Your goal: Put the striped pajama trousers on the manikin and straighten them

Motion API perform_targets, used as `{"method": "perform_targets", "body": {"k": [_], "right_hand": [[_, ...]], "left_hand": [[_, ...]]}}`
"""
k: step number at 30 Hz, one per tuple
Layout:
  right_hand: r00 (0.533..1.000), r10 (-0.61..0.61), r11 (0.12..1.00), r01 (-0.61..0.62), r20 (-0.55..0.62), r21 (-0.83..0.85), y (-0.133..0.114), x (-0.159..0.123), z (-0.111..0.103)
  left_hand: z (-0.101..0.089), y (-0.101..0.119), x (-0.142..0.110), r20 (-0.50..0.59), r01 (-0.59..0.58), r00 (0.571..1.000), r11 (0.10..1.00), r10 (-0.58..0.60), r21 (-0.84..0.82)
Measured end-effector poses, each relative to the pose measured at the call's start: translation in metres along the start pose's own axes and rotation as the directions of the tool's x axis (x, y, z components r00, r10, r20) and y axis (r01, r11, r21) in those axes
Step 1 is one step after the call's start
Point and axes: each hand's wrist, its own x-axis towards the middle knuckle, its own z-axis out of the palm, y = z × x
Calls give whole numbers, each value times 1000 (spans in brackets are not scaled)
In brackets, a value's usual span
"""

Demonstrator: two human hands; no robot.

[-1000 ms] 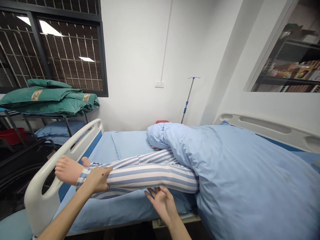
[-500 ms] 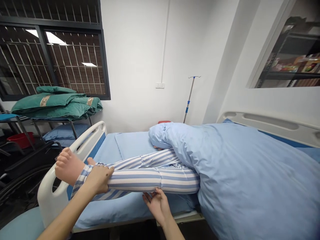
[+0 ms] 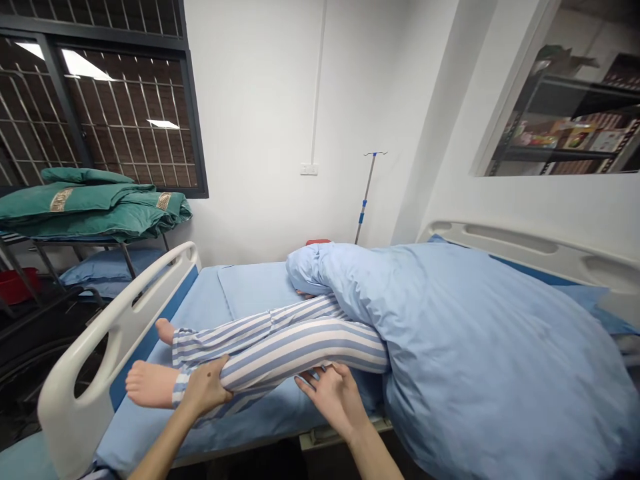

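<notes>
On the bed (image 3: 253, 283), I see the near leg (image 3: 295, 350) sunk lower than a moment ago, its foot (image 3: 153, 385) left of the left grip (image 3: 206, 387), its knee (image 3: 335, 333) more bent. That grip curls round the shin; the right grip (image 3: 333, 397), spread, sits under the knee.

On my remote feed I see the near leg (image 3: 295, 353), clothed in blue-and-white striped trousers (image 3: 350, 335), coming out from under the blue quilt (image 3: 460, 333), knee slightly bent near the quilt's edge, shin sloping down away from it, bare foot (image 3: 151, 385) farthest from the quilt.
</notes>
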Motion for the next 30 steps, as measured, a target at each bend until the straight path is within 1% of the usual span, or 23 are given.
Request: {"method": "perform_targets", "body": {"k": [2, 4, 7, 9, 12, 17, 21, 24, 28, 30], "right_hand": [[1000, -19, 999, 20, 12, -49, -10, -2, 3], [1000, -29, 996, 30, 10, -89, -17, -3, 4], [999, -43, 990, 41, -6, -131, -22, -3, 2], [998, -55, 987, 53, -10, -151, -22, -2, 0], [997, -72, 981, 68, -20, -179, -20, -2, -3], [996, -80, 982, 73, -34, -172, -16, 0, -8], [996, -73, 990, 66, -53, -128, -8, 1, -10], [996, -56, 995, 51, -62, -84, 0, 2, -10], [998, -8, 1000, 7, -65, -20, 12, 4, -10], [998, 6, 1000, -6, -68, -3, 17, 5, -11]], "left_hand": [[25, 13, 4, 26, 23, 999, 998, -22, -56], [46, 27, 8, 31, 24, 999, 991, -20, -135], [71, 41, 13, 11, 18, 1000, 960, -15, -278], [81, 46, 16, 1, 21, 1000, 944, -22, -329], [84, 48, 17, 8, 27, 1000, 941, -26, -337], [70, 43, 17, 71, 2, 997, 963, 18, -268], [51, 25, 17, 64, -39, 997, 983, 52, -180], [30, 7, 14, 36, -56, 998, 994, 60, -92], [-5, -12, 8, 27, -68, 997, 998, 68, 9], [-22, -20, 4, 12, -98, 995, 994, 98, 50]]}}
